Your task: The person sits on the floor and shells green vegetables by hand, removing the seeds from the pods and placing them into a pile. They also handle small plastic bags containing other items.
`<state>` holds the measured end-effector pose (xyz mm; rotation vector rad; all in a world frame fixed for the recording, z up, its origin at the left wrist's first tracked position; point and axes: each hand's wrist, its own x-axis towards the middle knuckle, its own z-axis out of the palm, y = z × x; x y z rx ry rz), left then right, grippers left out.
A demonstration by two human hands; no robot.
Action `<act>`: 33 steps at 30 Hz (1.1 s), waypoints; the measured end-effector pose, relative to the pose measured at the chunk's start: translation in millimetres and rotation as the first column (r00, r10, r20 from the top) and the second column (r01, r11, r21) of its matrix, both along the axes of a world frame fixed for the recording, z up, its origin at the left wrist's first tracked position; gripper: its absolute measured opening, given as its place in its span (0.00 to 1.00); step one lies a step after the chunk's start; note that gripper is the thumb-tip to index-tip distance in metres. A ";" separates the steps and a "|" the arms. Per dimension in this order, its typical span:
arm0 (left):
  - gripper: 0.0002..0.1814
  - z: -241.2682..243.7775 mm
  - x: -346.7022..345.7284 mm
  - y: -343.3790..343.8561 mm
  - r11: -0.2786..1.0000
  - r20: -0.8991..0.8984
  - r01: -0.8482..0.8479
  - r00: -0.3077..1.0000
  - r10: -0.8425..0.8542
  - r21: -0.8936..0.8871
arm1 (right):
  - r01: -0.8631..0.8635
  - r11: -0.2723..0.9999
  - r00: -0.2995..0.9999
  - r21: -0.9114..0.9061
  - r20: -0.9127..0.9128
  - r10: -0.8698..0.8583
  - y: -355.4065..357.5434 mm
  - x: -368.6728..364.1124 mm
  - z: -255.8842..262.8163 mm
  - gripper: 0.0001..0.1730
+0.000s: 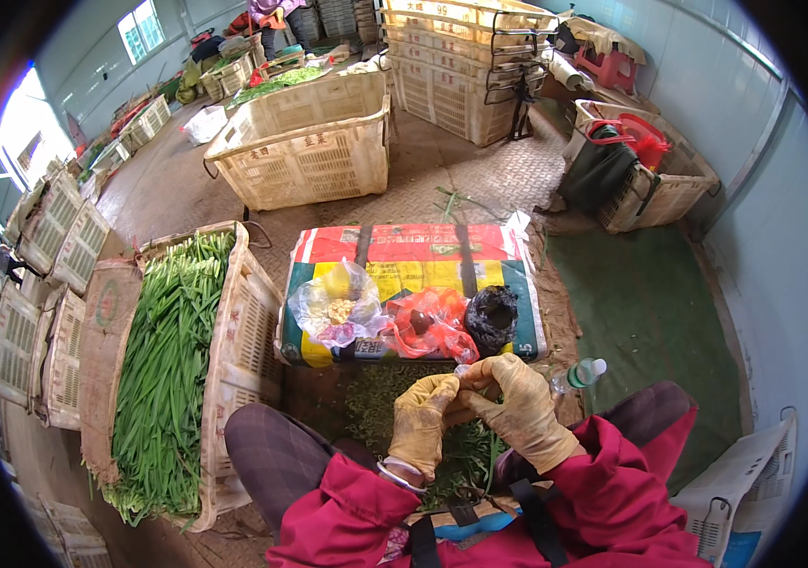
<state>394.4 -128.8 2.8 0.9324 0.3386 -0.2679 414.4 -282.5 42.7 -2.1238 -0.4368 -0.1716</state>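
Note:
My left hand (421, 419) and my right hand (517, 412), both in stained yellow gloves, meet in front of my lap. Their fingertips pinch a small translucent item (462, 370), too small to identify. Just beyond them is a low surface covered with a printed woven sack (404, 245). On it rest a clear plastic bag (311, 298) with pale crumbly bits inside, a red plastic bag (439, 309) around a dark brown round thing, and a black plastic bag (492, 319) with its mouth gaping. A capped clear bottle (578, 376) is to the right of my right hand.
At my left stands a plastic crate (233, 397) packed with long green leafy stalks (169, 355). Another crate (297, 160) is ahead, near stacked crates (439, 92). A crate (681, 163) with red bags stands by the right wall. A person (276, 18) is at the back.

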 end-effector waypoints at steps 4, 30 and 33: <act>0.11 -2.6 -1.9 -3.4 0.998 0.017 -0.030 0.999 0.031 -0.052 | 0.021 1.000 0.999 0.010 -0.037 -0.021 -1.0 -0.1 0.2 0.12; 0.10 2.9 -0.5 -2.6 0.988 0.039 0.030 0.999 -0.036 0.150 | 0.063 0.948 0.831 0.311 -0.542 0.123 -11.9 5.8 -17.8 0.09; 0.10 0.8 -0.4 -2.5 0.985 0.059 0.041 0.997 -0.051 0.167 | 0.083 0.915 0.783 0.396 -0.593 0.186 -11.0 5.9 -18.6 0.08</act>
